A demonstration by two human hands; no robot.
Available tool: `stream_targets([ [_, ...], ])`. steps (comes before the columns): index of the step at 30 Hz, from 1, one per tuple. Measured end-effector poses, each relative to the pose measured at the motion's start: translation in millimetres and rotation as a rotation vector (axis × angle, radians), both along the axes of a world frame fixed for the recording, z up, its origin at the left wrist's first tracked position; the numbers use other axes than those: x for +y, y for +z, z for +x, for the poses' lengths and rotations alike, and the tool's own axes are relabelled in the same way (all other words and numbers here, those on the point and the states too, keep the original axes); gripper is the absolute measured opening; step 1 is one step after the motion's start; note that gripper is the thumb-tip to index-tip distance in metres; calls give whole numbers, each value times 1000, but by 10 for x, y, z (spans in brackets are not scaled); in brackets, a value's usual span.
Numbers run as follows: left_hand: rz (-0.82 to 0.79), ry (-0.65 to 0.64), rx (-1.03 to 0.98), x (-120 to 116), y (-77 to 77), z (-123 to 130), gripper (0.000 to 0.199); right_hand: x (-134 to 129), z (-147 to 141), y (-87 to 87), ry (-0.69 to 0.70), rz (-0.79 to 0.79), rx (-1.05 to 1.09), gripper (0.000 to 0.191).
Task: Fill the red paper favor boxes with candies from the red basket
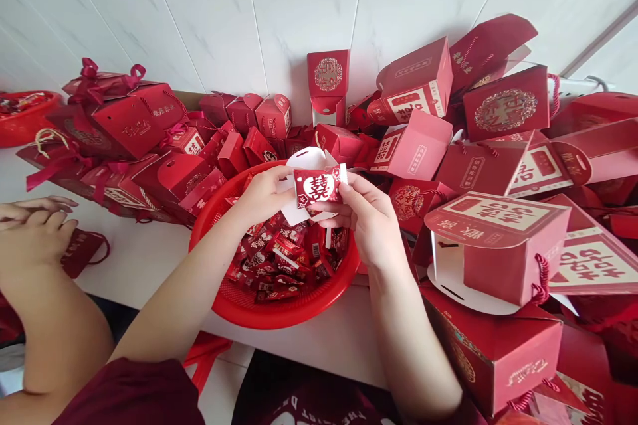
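My right hand (369, 216) pinches a small red candy packet (319, 187) with a white double-happiness sign by its right edge. Just behind the packet is an opened gift box (295, 214), its white inner flaps showing. My left hand (264, 198) has its fingers closed on the left side of this box; the packet hides much of it. Below both hands, a round red plastic basket (289, 319) holds many wrapped candies (276, 259), mostly red.
Red gift boxes crowd the right side, one with an open lid (498, 219). More boxes with ribbons (134, 119) are piled at the left. Another red basket (24, 126) stands at the far left. Another person's hands (37, 232) rest on the table, near a red tag-like piece (84, 252).
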State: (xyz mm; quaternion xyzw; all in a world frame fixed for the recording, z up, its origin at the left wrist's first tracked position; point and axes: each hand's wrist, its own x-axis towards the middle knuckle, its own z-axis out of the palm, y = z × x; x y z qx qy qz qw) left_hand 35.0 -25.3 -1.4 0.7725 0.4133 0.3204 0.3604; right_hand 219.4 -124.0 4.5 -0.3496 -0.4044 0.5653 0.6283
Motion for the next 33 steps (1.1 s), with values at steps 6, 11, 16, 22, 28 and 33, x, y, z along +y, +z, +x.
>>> stream_targets([
  [6,-12,26,35,-40,57,26,40,11,6,26,44,-28,24,33],
  [11,-26,21,32,-53,84,32,39,10,7,33,71,-30,21,34],
  [16,-30,15,14,-52,81,26,40,-5,15,34,70,-20,32,25],
  [22,-29,16,36,-48,60,9,40,-32,49,47,71,25,-42,21],
  [28,47,26,67,-27,43,-11,44,-82,133,80,52,59,-277,16],
  [33,92,35,91,-18,30,-6,41,-102,158,63,0,0,-485,30],
])
